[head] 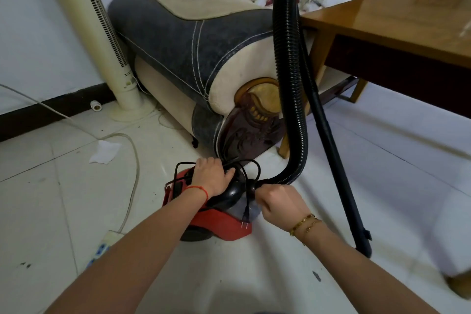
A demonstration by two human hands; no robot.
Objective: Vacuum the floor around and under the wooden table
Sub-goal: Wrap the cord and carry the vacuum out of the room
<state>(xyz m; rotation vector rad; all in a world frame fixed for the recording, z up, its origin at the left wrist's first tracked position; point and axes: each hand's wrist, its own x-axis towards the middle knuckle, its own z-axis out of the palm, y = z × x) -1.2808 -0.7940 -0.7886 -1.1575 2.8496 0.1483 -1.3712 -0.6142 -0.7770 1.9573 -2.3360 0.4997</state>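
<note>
Fingers of your left hand curl over the black handle on top of the red vacuum cleaner, which sits on the tiled floor directly under your knuckles. Your right hand is closed in a fist around the hose cuff at the canister's front; beyond those fingers the ribbed hose arches up past the wooden table. A loose power plug dangles between your two hands.

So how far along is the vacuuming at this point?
Only setup so far. The red vacuum sits by the wooden table, its plug dangling unplugged. The left hand holds its handle; the right hand grips near the hose. Plugging in and all vacuuming remain.
</note>
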